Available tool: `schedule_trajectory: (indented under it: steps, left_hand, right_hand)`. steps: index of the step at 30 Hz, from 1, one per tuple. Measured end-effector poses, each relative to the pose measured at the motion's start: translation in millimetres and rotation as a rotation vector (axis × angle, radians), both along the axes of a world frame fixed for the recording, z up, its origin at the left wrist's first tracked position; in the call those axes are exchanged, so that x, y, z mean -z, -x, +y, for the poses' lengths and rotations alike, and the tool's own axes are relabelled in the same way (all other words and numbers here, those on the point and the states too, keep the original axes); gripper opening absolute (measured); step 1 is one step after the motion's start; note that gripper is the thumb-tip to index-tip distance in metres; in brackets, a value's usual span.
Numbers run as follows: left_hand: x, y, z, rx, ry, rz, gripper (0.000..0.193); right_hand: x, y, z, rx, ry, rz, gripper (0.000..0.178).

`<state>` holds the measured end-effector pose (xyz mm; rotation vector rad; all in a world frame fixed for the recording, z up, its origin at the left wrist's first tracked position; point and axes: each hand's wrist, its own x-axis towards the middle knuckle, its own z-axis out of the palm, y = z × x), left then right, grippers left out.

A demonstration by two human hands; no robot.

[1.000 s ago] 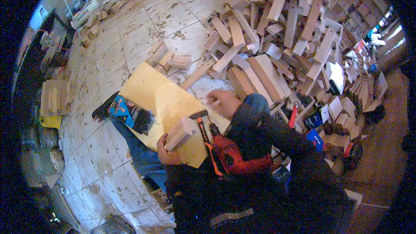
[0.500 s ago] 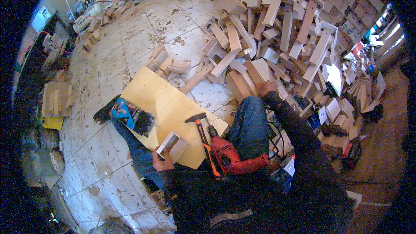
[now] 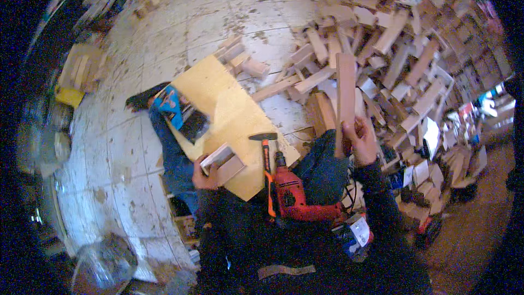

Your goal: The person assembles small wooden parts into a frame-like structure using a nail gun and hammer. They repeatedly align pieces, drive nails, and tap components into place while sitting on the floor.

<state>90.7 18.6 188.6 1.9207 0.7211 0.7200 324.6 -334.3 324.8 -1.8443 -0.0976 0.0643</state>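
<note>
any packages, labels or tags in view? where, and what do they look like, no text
Blue flat package: on the board's left edge, printed blue with red-orange.
White tag: below the red drill, pale rectangle with dark print.
White sheets: right, among the wood offcuts.

Hands: two, left hand (image 3: pixel 203 170) and right hand (image 3: pixel 360 137)
Plywood board (image 3: pixel 229 114): one
Small wood block (image 3: pixel 222 161): one, near left
Long wood plank (image 3: pixel 345 94): one, right
Hammer (image 3: pixel 265 170): one
Red drill (image 3: pixel 295 199): one
Loose offcuts in the far-right pile (image 3: pixel 404 49): too many to count

Worn pale tiled floor (image 3: pixel 164 38), heaped scrap wood pile (image 3: pixel 404 49)
</note>
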Motion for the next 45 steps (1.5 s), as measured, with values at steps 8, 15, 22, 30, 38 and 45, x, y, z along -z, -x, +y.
schedule_trajectory:
  steps: [8, 15, 22, 30, 38, 45]
  left_hand:
    - [-10, -4, 11, 0.037, 0.147, 0.064, 0.025]
    - [-14, -2, 10, 0.117, 0.111, -0.059, 0.023]
    - [-15, 12, -3, 0.091, 0.085, 0.009, 0.026]
    - [-18, 23, -12, 0.156, 0.162, 0.015, 0.03]
    - [-19, 44, 4, 0.192, 0.222, -0.177, 0.053]
    - [10, 147, 60, -0.635, 0.186, -0.066, 0.037]
  right_hand:
    - [48, 154, 100, -0.899, 0.216, 0.424, 0.029]
    - [90, 196, 112, -0.923, 0.032, 0.651, 0.035]
    - [94, 196, 110, -0.926, 0.148, 0.639, 0.036]
    - [46, 191, 102, -0.828, 0.493, 0.289, 0.037]
    - [29, 191, 72, -0.635, 1.198, -0.166, 0.101]
    - [39, 184, 77, -0.673, 1.119, -0.213, 0.118]
